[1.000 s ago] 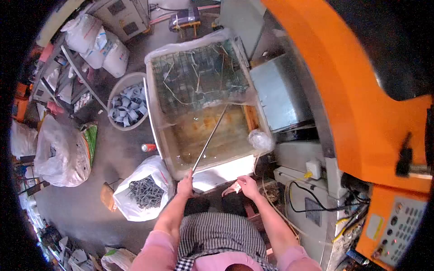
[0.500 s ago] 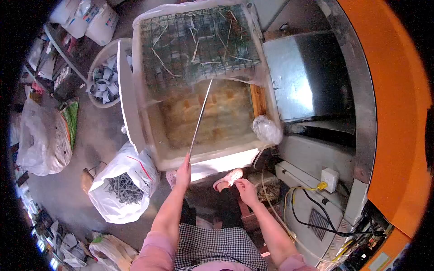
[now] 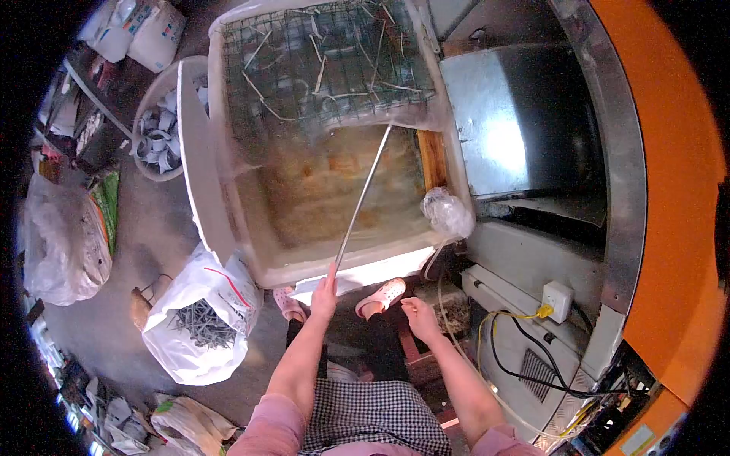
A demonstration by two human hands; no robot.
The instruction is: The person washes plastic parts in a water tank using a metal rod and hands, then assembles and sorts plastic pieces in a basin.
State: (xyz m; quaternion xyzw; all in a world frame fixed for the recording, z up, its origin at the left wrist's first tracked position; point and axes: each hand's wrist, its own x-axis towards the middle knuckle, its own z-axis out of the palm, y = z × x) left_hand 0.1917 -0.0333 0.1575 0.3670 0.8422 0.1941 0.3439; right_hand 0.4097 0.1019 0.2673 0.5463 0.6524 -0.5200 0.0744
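Observation:
My left hand (image 3: 325, 296) is wrapped round the near end of a long thin metal rod (image 3: 363, 199). The rod slants up and to the right over a large tub (image 3: 247, 262) of murky brownish water, its far tip near the edge of a green wire grid (image 3: 334, 61). My right hand (image 3: 420, 318) is closed near my right shoe, to the right of it; whatever it pinches, if anything, is too small to make out. A bundle of clear plastic (image 3: 447, 214) sits on the tub's near right corner.
A white sack (image 3: 179, 363) of grey pieces stands left of my legs, and a round basket (image 3: 144, 171) of grey parts is beyond it. Cables (image 3: 525, 346) and a socket (image 3: 557, 301) are at the right, beside an orange machine (image 3: 677, 228).
The view has tilted and shifted toward the tub. The rod's far tip has swung to the right since half a second ago, with my left hand still round it.

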